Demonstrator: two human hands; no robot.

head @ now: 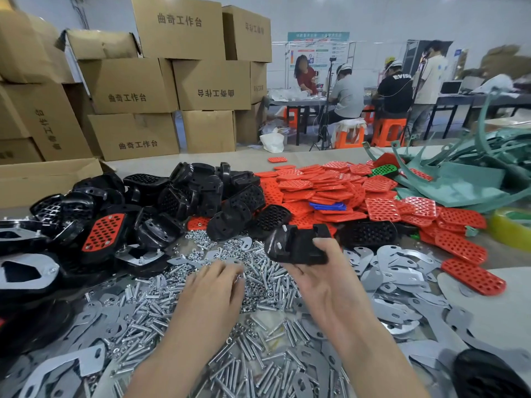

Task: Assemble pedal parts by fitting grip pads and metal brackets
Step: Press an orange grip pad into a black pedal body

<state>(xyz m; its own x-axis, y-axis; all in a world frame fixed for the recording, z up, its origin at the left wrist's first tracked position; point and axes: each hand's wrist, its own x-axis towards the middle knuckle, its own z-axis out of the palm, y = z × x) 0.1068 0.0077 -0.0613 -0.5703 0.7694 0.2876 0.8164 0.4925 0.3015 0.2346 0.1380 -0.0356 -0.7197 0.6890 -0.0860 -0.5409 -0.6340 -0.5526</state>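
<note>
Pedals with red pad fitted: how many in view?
1: the pedal with the red pad lies in the black pedal pile, left of the left hand. Another red pad peeks between black bodies; fitted or loose, cannot tell. More may be buried.

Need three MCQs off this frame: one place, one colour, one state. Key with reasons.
1. Red grip pad pile lies: A right of the black pedal body heap B left of it C in a carton
2. Fitted pad at far left: A blue B red C yellow
3. Right hand: A flat, empty B grips a black pedal body C holds tape
Key: 1A, pads spread right of the heap; 2B, it shows red with dark holes; 3B, fingers and thumb wrap the body.
</note>
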